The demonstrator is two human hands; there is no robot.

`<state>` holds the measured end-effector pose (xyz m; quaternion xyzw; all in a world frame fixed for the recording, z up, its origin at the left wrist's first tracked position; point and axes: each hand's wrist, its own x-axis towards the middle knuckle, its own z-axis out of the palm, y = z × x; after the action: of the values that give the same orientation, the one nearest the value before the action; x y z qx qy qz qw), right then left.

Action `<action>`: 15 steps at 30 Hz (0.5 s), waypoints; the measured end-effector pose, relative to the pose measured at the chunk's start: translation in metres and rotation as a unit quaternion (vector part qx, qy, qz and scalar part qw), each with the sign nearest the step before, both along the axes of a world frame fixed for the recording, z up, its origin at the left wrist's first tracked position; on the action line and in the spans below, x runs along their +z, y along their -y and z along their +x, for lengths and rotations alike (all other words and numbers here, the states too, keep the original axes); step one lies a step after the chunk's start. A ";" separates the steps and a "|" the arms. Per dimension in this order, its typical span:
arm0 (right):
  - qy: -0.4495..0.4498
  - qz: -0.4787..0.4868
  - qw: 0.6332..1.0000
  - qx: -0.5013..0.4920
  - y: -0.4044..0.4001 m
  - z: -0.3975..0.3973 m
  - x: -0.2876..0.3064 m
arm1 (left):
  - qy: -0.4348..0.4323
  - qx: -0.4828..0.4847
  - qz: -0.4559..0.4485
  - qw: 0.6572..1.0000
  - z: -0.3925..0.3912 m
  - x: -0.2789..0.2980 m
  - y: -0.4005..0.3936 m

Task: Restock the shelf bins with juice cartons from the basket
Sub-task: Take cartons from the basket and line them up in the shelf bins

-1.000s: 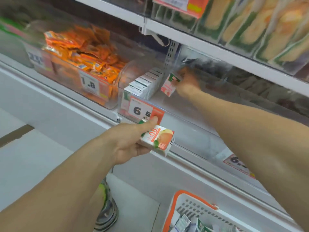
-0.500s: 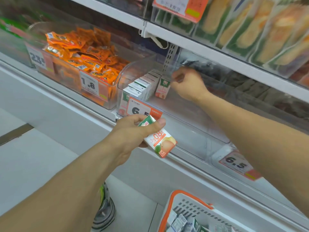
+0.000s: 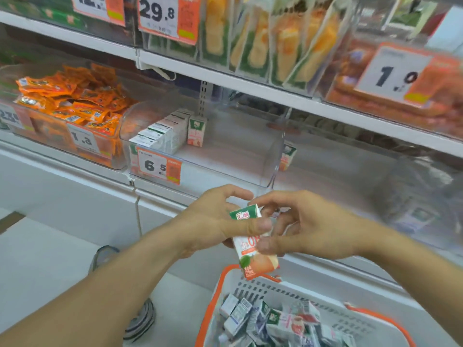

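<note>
I grip one juice carton (image 3: 253, 242) between my left hand (image 3: 213, 221) and right hand (image 3: 308, 227), above the basket (image 3: 370, 314). The far shelf bin (image 3: 225, 169) holds one row; most cartons remain unshelved.

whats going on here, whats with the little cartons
A person is restocking a clear shelf bin with juice cartons. Both the left hand and the right hand hold one carton above the basket, which holds many more. In the bin, a row of cartons stands at the left with one upright carton beside it.
</note>
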<state>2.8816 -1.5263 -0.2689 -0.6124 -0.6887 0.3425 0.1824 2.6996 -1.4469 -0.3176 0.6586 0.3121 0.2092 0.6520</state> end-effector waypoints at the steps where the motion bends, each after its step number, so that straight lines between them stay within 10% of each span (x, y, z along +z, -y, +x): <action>1: 0.005 0.010 1.000 -0.004 0.007 0.008 0.000 | -0.001 -0.010 0.016 1.000 0.008 0.000 0.004; 6: -0.046 0.089 0.991 -0.088 0.037 0.053 -0.002 | 0.038 -0.045 0.086 0.995 0.040 0.009 0.013; 10: -0.127 0.199 0.948 -0.212 0.037 0.091 0.004 | 0.069 0.123 0.255 0.957 0.059 0.005 0.000; 15: -0.071 0.261 0.905 -0.330 -0.028 0.133 -0.008 | -0.042 0.146 0.378 0.913 0.084 -0.016 -0.014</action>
<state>3.0149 -1.4978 -0.2764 -0.7094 -0.4975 0.1135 0.4862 2.7833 -1.4329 -0.3331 0.8111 0.3296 0.3766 0.3026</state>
